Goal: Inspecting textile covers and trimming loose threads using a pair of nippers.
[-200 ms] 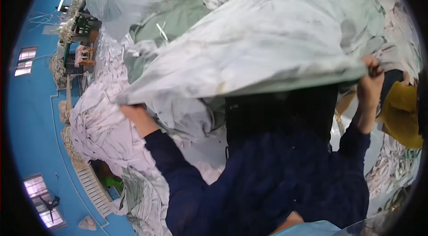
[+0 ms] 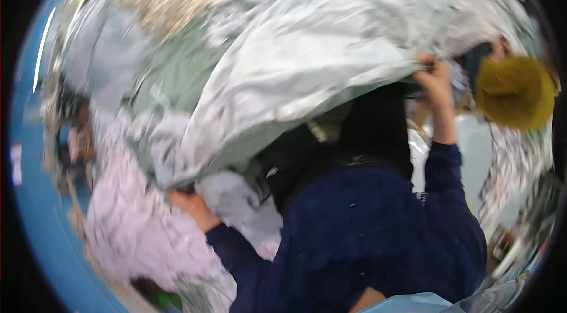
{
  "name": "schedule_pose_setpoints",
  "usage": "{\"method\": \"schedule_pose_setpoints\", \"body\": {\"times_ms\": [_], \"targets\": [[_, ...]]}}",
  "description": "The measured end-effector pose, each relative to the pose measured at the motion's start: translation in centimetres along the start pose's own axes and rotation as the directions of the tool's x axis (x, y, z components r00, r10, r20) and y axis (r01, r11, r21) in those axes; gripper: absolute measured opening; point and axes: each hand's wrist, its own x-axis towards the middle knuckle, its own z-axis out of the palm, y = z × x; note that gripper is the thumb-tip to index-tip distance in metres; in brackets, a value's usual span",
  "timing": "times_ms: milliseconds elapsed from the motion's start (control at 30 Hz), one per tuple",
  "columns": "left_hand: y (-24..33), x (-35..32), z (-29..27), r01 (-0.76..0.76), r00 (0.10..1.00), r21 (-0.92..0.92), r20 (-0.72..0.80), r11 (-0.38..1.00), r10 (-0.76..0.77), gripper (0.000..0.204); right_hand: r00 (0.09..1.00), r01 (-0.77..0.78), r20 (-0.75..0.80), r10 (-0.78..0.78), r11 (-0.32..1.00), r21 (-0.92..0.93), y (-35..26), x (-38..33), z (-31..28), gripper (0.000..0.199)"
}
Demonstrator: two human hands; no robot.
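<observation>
Head view: white cloth (image 2: 307,59) stretches between the left fingers (image 2: 179,198) and right fingers (image 2: 426,60), both clamped on its near edge. A lavender fabric heap (image 2: 139,221) lies beside the left fingers, on their left; a mustard-yellow rounded item (image 2: 514,91) (outline blurred) sits right of the right fingers.

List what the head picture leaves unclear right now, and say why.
All in the head view:
Beneath the white cloth: covered by it.
Left hand: exact fingertip placement, hidden by the cloth's edge and blur.
Green item, lower left: too small and blurred to identify.
</observation>
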Motion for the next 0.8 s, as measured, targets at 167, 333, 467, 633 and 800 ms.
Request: {"method": "schedule_pose_setpoints", "body": {"times_ms": [167,333,467,633,800], "targets": [[0.5,-2.1,4.1,-0.043,0.999,0.267,0.022,0.963,0.039,0.025,0.989,0.056,0.131,-0.065,0.996,0.072,2.4,-1.4,4.9,0.021],[2.0,-5.2,15.3,-0.096,0.823,0.172,0.567,0.980,-0.018,0.016,0.793,-0.383,0.584,0.171,0.886,0.260,-2.5,-6.1,13.1,0.026],[0.9,-5.7,19.4,0.019,0.817,0.098,0.572,0.995,-0.072,0.015,0.305,-0.655,0.950,-0.069,0.709,0.262,-3.2,-12.9,19.5,0.030],[0.2,-8.9,18.3,-0.178,0.694,0.234,0.718,0.956,-0.046,0.029,-0.004,-0.653,0.947,-0.320,0.718,0.240,-4.1,-12.7,20.2,0.026],[-2.0,-9.8,30.1,-0.632,0.459,0.274,0.886,0.725,0.065,0.033,0.152,-0.683,0.978,-0.140,0.700,0.207,-2.7,-13.5,19.3,0.036]]}}
